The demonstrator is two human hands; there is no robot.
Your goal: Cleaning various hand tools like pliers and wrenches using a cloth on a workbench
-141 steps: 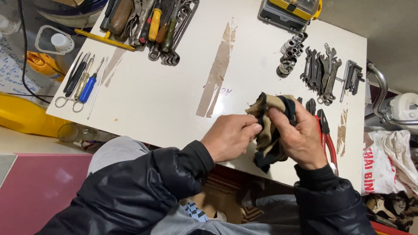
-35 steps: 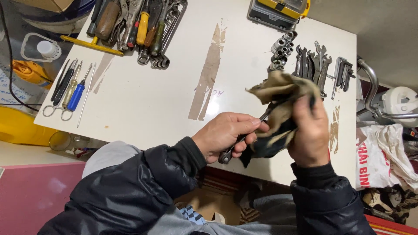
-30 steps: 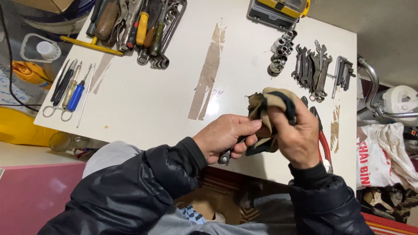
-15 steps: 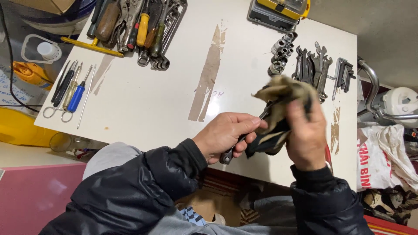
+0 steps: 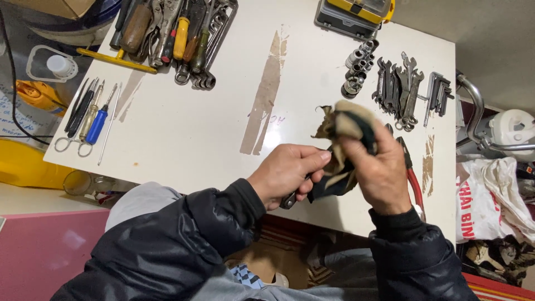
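My left hand (image 5: pixel 287 173) grips a small metal tool (image 5: pixel 290 199) by its handle, just above the near edge of the white table (image 5: pixel 184 128). Most of the tool is hidden under a dirty tan and dark rag (image 5: pixel 341 134). My right hand (image 5: pixel 379 167) is closed around that rag and presses it over the tool's upper end. Red-handled pliers (image 5: pixel 415 187) lie on the table just right of my right hand.
Wrenches (image 5: pixel 401 92), sockets (image 5: pixel 356 69) and hex keys (image 5: pixel 438 92) lie at the back right. A pile of pliers and spanners (image 5: pixel 173 39) sits back left, with screwdrivers (image 5: pixel 92 117) and small scissors at the left edge. A yellow case (image 5: pixel 356 11) stands at the far edge.
My right hand has slid the rag back down along the tool toward my left hand; half a second ago the rag was raised higher with more of the tool showing.
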